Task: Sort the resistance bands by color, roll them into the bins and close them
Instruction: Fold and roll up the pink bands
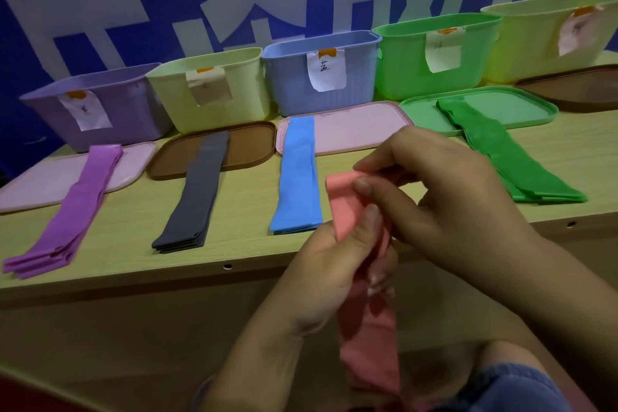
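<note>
Pink band [363,281] hangs past the table edge [187,273], both hands' fingers [366,186] pinching its top end.

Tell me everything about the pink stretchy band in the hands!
The pink resistance band is a flat, matte, rubbery-looking strip. Both hands hold it in the air in front of the table. The right hand pinches its folded top end, where a roll seems to be starting. The left hand grips it just below. The rest hangs down, slightly creased, toward the person's lap.
</note>
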### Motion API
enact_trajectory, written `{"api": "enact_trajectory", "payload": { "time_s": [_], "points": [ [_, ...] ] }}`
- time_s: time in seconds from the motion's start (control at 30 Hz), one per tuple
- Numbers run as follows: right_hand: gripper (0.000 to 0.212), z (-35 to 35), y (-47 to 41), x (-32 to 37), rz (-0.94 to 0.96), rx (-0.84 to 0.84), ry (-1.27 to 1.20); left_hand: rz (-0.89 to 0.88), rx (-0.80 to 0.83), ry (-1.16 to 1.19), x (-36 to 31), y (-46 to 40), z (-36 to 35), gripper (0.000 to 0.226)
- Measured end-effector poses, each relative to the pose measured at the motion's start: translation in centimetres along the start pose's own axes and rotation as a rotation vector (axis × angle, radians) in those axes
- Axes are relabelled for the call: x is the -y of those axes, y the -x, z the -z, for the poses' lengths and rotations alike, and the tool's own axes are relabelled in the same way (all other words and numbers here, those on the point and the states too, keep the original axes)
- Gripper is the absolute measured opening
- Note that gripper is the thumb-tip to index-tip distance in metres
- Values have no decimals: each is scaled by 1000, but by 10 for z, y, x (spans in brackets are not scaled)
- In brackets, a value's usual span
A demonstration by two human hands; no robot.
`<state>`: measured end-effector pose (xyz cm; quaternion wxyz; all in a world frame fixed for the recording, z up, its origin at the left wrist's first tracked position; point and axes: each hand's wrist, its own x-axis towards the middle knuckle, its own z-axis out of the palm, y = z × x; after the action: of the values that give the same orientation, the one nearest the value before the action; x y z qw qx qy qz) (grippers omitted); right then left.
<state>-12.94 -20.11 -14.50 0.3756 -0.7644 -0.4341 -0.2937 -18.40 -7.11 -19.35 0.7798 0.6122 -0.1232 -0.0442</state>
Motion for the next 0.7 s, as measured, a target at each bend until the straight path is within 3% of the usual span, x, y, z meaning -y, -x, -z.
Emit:
{"api": "enact_trajectory", "payload": {
  "time_s": [0.07, 0.13, 0.27, 0.43, 0.57, 0.7],
  "points": [
    [15, -2, -1, -1, 2, -15, 4, -12, -40, -87, -1, -2, -2, 55],
    [19, -3, 0, 0, 12, 1, 5, -42, -46, -158, -1, -2, -1, 78],
    [9, -5, 5, 1, 14, 42, -1, -133, -158, -206, -1, 0, 3, 99],
    [4, -5, 10, 4, -57, 121, -92, -124, -292, -334, 1, 1, 0, 84],
    [2, -5, 11, 1, -179, 203, -337, -126, -258, -248, 0, 1, 0, 69],
    [21, -1, 12, -4, -379, 332, -571, -114, -242, -252, 1, 3, 3, 64]
  ]
}}
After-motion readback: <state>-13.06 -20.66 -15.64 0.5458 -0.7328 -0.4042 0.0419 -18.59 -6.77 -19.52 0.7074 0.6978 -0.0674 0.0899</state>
